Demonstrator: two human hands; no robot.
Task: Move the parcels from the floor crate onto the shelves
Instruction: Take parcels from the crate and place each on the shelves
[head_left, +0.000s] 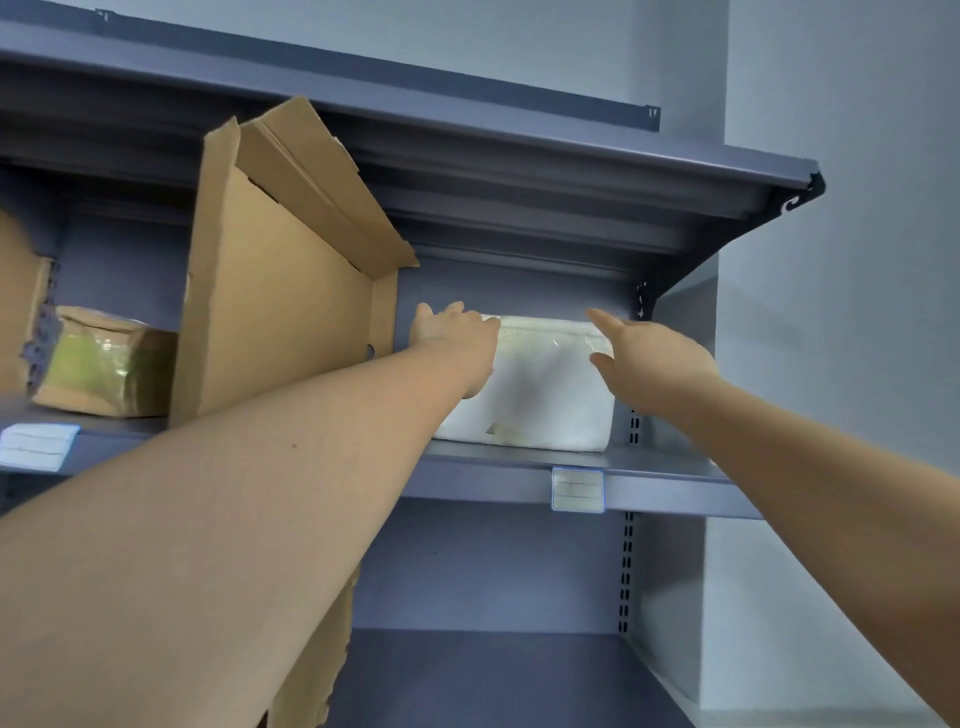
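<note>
White parcel (540, 395) left end hidden behind left hand (452, 332), shelf label (577, 489) print too blurred to read, brown parcel (104, 364) blurred, cardboard (15, 301) cut by left edge

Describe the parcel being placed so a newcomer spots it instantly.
On the grey shelf, right of the tall cardboard divider, sits the white parcel, between both hands. Unlike the brown-and-green parcel to its left, it is plain white.

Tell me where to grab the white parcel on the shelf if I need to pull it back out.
Probably by its two short ends, coming from the front. The white parcel lies lengthwise along the shelf, with a cardboard divider close on its left, so both ends are reachable only head-on.
</note>
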